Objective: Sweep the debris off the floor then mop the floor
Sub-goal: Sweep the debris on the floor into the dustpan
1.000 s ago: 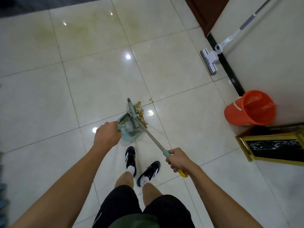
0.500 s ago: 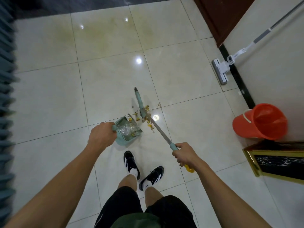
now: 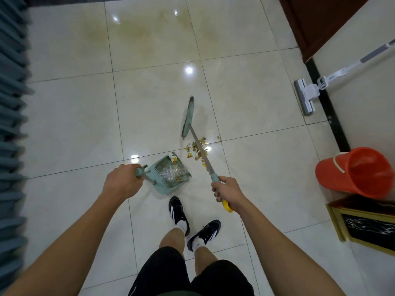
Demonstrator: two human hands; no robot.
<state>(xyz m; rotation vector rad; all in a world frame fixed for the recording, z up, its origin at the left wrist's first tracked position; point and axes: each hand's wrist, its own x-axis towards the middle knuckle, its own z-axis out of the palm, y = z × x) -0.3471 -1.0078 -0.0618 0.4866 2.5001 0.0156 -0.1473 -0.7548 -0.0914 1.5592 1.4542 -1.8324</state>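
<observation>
My left hand (image 3: 123, 181) grips the handle of a teal dustpan (image 3: 171, 176) that rests on the cream floor tiles and holds clear wrapper scraps and bits of litter. My right hand (image 3: 227, 192) grips the broom's handle near its yellow end. The broom's teal head (image 3: 188, 117) stands on the floor beyond a small pile of yellow and brown debris (image 3: 196, 151), which lies just right of the dustpan's mouth under the broom shaft. A few crumbs (image 3: 219, 138) lie further right on the grout line.
A flat white mop (image 3: 305, 96) leans on the right wall by a dark door. An orange bucket (image 3: 359, 173) stands against that wall, with a gold-framed black box (image 3: 367, 225) nearer me. Blue pleated curtain (image 3: 10, 124) lines the left edge. My feet (image 3: 192, 221) stand behind the dustpan.
The broom head has swung away from the dustpan's mouth to beyond the debris pile. The dustpan now shows litter inside. The view shifted, bringing the curtain into sight.
</observation>
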